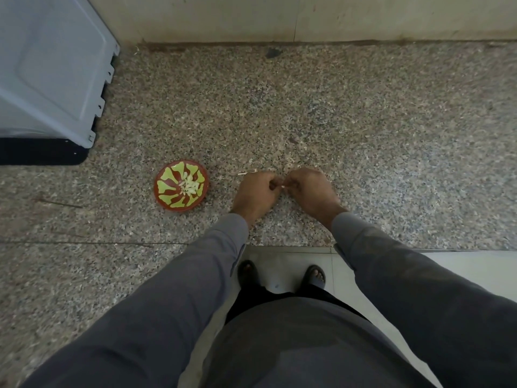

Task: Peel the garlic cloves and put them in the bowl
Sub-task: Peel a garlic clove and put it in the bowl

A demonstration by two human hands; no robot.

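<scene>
Speckled granite countertop [335,113] fills most of the frame, meeting a pale wall [307,15] along the top edge. At the upper left stands a light grey appliance [50,65] with a black base below it.

Left of centre on the counter sits the bowl [181,189], red-brown with a yellow-green pattern inside, and a small heap of peeled garlic cloves [190,186] lies in its middle. It stands near the left hand [256,191], not touching it.

Both hands are close together at the centre of the frame, low over the stone, knuckles toward the camera. The left hand has its fingers curled inward, and the right hand [310,189] is curled the same way; their fingertips meet in the gap between them. A tiny pale piece, probably a garlic clove [282,186], shows there, pinched between the fingertips of both hands, though it is too small to make out clearly. A thin pale sliver [246,173], perhaps a bit of skin, lies on the counter just above the left hand.

Grey sleeves [179,289] run from the wrists down to the bottom corners. Below the counter's edge, a light tiled floor [461,264] shows, with two feet in dark sandals [315,275] at lower centre.
</scene>
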